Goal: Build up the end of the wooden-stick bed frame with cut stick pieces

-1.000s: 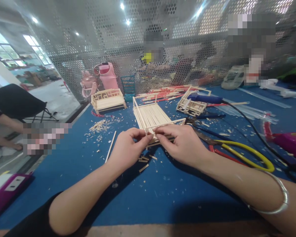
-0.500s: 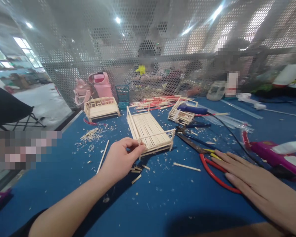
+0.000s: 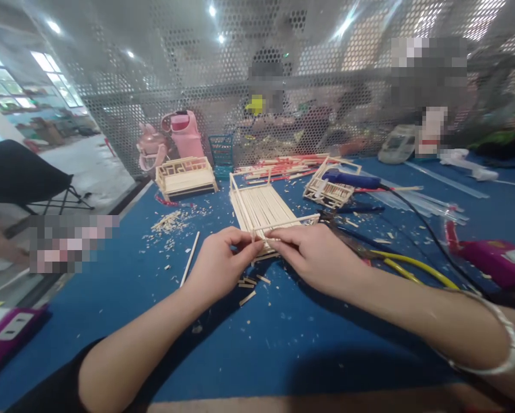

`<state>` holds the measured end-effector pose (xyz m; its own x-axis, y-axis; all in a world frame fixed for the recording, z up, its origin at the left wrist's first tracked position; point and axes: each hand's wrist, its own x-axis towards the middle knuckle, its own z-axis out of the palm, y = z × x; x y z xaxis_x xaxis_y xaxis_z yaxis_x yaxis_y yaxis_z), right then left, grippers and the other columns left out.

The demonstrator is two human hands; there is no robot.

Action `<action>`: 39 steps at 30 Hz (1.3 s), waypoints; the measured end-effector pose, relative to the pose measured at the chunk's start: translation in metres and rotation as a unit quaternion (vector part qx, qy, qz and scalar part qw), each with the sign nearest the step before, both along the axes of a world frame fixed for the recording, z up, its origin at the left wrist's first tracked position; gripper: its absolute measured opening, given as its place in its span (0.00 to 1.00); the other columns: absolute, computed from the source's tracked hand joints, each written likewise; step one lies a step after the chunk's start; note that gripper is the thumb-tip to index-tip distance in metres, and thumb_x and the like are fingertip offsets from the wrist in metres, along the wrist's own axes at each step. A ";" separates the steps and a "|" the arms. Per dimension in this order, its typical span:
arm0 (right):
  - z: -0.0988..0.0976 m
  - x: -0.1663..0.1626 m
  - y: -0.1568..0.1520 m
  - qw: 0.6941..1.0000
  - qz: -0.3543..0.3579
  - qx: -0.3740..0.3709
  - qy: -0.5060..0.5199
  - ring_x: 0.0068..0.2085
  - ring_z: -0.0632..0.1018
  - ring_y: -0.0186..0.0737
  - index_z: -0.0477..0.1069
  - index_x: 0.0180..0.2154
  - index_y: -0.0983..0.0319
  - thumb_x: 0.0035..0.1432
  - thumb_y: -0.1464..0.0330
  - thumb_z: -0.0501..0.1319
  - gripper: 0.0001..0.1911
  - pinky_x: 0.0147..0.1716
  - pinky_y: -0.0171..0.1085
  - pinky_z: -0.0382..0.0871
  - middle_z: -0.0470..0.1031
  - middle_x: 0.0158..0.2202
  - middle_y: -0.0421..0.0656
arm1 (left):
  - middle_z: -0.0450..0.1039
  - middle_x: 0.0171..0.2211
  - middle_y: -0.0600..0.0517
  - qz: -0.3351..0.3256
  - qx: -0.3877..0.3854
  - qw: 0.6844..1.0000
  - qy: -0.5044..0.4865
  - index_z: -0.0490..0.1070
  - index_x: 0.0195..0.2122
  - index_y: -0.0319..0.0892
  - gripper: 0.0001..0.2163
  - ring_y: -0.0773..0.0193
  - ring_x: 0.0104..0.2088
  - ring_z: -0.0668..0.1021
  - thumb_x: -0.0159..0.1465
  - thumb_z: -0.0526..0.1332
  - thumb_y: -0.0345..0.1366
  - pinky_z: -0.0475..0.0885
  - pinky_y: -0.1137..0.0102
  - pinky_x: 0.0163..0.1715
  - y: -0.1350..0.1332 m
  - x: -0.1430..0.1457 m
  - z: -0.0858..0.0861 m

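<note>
A miniature bed [image 3: 261, 206] made of pale wooden sticks stands on the blue table, with a slatted top and rails at both ends. At its near left corner post, my left hand [image 3: 223, 261] is closed in a pinch on the frame. My right hand [image 3: 320, 258] meets it there, thumb and forefinger pinched at the near rail. Whatever small piece may lie between those right fingertips is hidden. Short stick offcuts [image 3: 248, 298] lie just below the hands. A longer loose stick [image 3: 190, 259] lies left of my left hand.
Yellow-handled pliers [image 3: 421, 267] lie beyond my right forearm. A blue glue gun [image 3: 352, 179] rests against another small stick frame [image 3: 326, 192]. A miniature stick bench [image 3: 186, 180], red-and-pale sticks [image 3: 283, 166] and a pink bottle [image 3: 186, 135] stand or lie farther back. A cable crosses at right.
My right hand has left the red-handled pliers and come left to the bed's near corner, fingers now pinched. My left hand keeps its grip. The view has shifted slightly.
</note>
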<state>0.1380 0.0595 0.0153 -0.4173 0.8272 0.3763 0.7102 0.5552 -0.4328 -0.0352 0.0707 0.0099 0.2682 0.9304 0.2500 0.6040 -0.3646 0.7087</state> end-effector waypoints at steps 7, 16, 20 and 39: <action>-0.023 -0.003 0.007 0.990 0.004 0.048 0.135 0.35 0.80 0.36 0.77 0.35 0.61 0.58 0.72 0.58 0.09 0.37 0.33 0.71 0.81 0.34 0.41 | 0.74 0.28 0.53 -0.009 0.005 1.000 -0.007 0.76 0.28 0.42 0.07 0.66 0.31 0.74 0.59 0.60 0.38 0.67 0.71 0.32 0.001 0.000 -0.004; -0.024 -0.006 0.011 0.977 -0.003 -0.002 0.212 0.31 0.79 0.33 0.77 0.29 0.62 0.55 0.74 0.60 0.07 0.32 0.29 0.69 0.81 0.30 0.38 | 0.73 0.27 0.53 0.001 -0.015 1.000 -0.010 0.75 0.30 0.41 0.06 0.66 0.28 0.73 0.56 0.63 0.38 0.67 0.71 0.29 -0.001 -0.001 -0.005; -0.021 -0.008 0.009 0.971 -0.017 -0.070 0.229 0.24 0.74 0.30 0.77 0.27 0.62 0.54 0.73 0.59 0.08 0.24 0.28 0.66 0.76 0.21 0.36 | 0.74 0.28 0.53 0.011 -0.020 1.000 0.008 0.76 0.30 0.41 0.05 0.65 0.30 0.73 0.58 0.61 0.36 0.67 0.71 0.31 -0.003 -0.001 -0.005; -0.019 -0.008 -0.001 0.971 -0.023 -0.091 0.218 0.17 0.65 0.28 0.76 0.28 0.63 0.55 0.69 0.58 0.09 0.17 0.29 0.57 0.66 0.14 0.34 | 0.73 0.28 0.53 -0.073 0.024 0.997 0.031 0.77 0.32 0.43 0.06 0.66 0.30 0.75 0.56 0.61 0.30 0.68 0.71 0.32 -0.003 -0.007 -0.010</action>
